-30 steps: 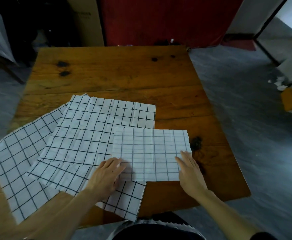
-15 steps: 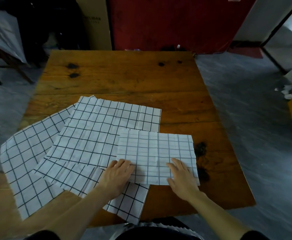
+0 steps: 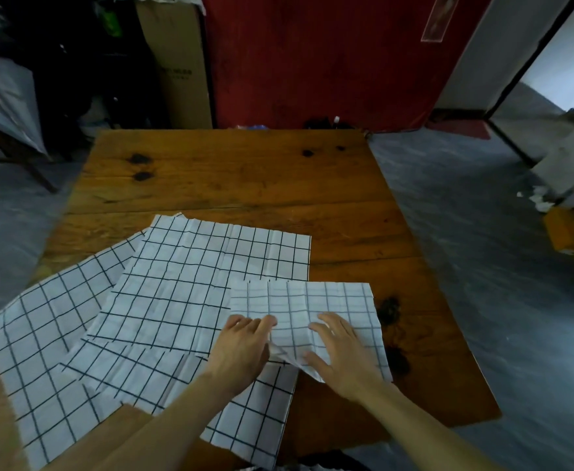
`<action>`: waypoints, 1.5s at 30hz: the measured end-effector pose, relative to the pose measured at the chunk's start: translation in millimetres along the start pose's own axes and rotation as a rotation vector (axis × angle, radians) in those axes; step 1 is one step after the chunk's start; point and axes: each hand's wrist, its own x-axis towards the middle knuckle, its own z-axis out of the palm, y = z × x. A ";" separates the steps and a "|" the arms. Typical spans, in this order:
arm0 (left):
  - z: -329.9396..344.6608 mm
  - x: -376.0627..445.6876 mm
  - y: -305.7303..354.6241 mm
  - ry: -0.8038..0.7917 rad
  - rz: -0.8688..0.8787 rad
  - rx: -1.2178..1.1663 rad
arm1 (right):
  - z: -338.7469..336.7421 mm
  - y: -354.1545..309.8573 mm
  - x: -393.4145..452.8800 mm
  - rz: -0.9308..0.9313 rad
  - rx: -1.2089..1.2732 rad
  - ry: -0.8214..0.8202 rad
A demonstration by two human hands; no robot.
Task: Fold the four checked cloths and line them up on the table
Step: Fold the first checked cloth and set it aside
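From the head view, a wooden table [image 3: 231, 178] is seen with checked cloths spread on its near half. One folded cloth [image 3: 329, 300] lies on top, near the right front edge. Three bigger open cloths [image 3: 183, 277] are fanned out under it and to the left.

The left hand [image 3: 241, 348] is laid on the folded cloth's near left side. Its fingers are bent, and the cloth edge seems to be pinched there. The right hand [image 3: 340, 355] is laid on the cloth, with a lifted near corner held under its thumb.

The cloth looks thin, soft and light, so it is likely to flop and crease. It is best held at corners and edges.
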 end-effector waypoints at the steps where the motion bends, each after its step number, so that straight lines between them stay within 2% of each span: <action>1: -6.2 6.7 3.4 0.026 -0.001 -0.016 | -6.8 -8.6 1.3 -0.027 0.011 0.002; 10: -63.5 49.7 53.4 0.220 0.155 -0.307 | -69.6 -36.4 -1.0 -0.124 0.058 0.320; 16: -78.9 48.9 48.1 0.129 0.111 -0.112 | -116.6 -12.6 -29.4 -0.192 0.041 0.454; 21: -93.0 47.0 56.8 0.195 -0.013 0.018 | -150.7 17.5 -54.7 -0.233 0.148 0.572; 28: -136.1 38.3 119.1 0.326 0.008 -0.089 | -181.4 60.9 -90.6 -0.261 0.239 0.601; 35: -166.0 -0.9 175.9 0.451 -0.101 -0.295 | -197.8 87.0 -117.2 -0.394 0.464 0.541; 40: -169.7 -7.6 192.9 0.543 -0.201 -0.382 | -199.2 92.9 -125.9 -0.439 0.533 0.550; 45: -169.1 7.3 197.1 0.571 -0.227 -0.410 | -202.3 90.8 -121.1 -0.407 0.565 0.598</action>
